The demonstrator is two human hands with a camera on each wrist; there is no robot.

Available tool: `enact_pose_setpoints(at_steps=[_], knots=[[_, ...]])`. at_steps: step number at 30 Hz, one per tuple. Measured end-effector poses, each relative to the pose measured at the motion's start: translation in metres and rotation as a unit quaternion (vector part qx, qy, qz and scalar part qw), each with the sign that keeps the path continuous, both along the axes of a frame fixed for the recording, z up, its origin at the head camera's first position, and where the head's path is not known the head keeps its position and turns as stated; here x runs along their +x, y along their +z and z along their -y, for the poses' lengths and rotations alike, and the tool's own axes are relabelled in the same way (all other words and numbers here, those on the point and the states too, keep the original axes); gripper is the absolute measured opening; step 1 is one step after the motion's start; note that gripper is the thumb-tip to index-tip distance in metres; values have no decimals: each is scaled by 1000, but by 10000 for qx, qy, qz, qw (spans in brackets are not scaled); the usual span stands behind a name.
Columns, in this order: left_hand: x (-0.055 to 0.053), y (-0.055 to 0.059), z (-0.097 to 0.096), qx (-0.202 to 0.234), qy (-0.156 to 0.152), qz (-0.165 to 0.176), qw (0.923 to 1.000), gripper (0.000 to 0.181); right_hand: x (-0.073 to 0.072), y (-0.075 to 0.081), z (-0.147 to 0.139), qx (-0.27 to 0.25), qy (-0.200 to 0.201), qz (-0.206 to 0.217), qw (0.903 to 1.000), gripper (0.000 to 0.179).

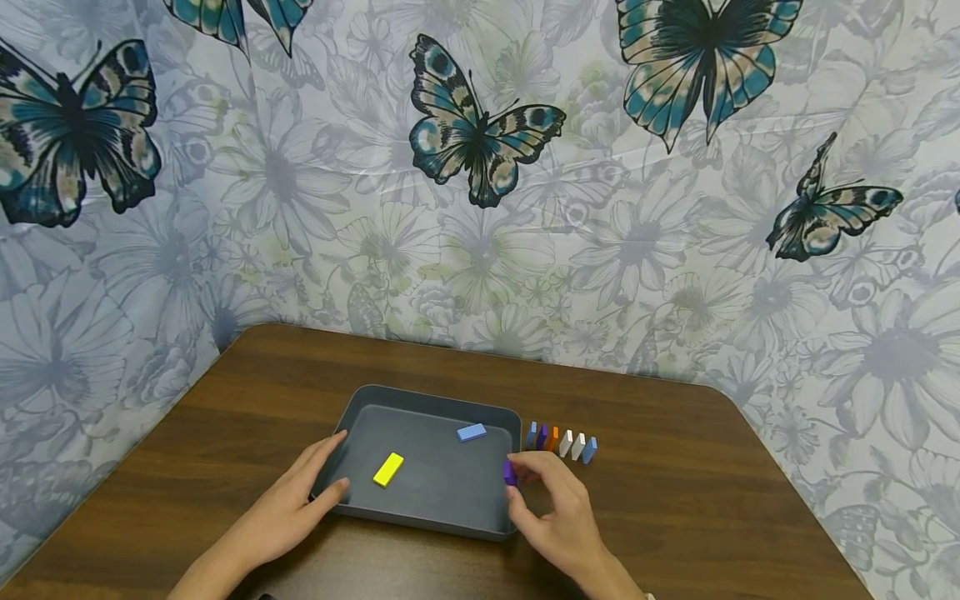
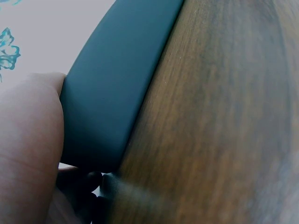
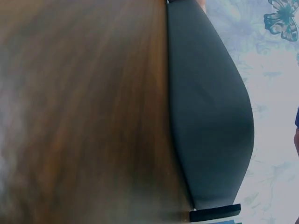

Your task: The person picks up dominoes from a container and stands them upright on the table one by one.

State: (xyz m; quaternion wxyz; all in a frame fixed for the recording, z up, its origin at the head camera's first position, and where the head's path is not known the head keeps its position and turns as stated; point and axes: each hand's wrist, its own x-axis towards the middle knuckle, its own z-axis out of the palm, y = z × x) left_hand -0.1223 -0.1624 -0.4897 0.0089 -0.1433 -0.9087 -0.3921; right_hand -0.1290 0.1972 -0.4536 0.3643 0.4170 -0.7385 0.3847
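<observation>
A purple domino-like block (image 1: 510, 473) is pinched between the thumb and fingers of my right hand (image 1: 558, 508), over the right rim of a dark grey tray (image 1: 442, 521). Inside the tray lie a yellow block (image 1: 388, 470) and a light blue block (image 1: 472, 432), both flat. My left hand (image 1: 288, 504) rests at the tray's left edge, fingers and thumb spread along the rim. In the left wrist view part of that hand (image 2: 30, 144) lies against the tray's outer wall (image 2: 112, 88). The right wrist view shows mostly the tray's side (image 3: 210, 107).
Just right of the tray, several blocks stand on end in a row: a purple one (image 1: 542, 437), an orange one (image 1: 552, 438), white ones (image 1: 566, 443) and blue ones (image 1: 590, 450). The brown wooden table (image 1: 675, 483) meets a butterfly-patterned cloth (image 1: 480, 275) behind.
</observation>
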Motion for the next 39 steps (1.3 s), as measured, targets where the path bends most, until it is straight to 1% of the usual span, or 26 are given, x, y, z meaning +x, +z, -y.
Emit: enact_pose_setpoints(at_steps=[3,7,11,23,29,31,33,39], knots=[[0,0,0,-15,6,9,10000,67,2,5,0,-79,-84,-69,9999,35],[0,1,1,5,-5,112,9999,67,7,14,0,-114,-202,-100,9997,35],[0,1,1,4,3,146,9999,68,8,17,-2,-150,-247,-138,9995,35],[1,1,0,-10,6,40,10000,68,4,11,-17,-214,-319,-259,9989,35],[0,0,1,-18,12,6,10000,67,4,10,-25,-288,-348,-198,9988,37],[0,0,1,-35,16,20,10000,67,4,9,-28,-300,-393,-161,9986,38],[0,0,2,-23,4,20,10000,66,2,4,-33,-269,-457,-121,9985,38],[-1,0,1,-24,3,23,10000,67,2,4,-39,-279,-630,-45,9976,40]])
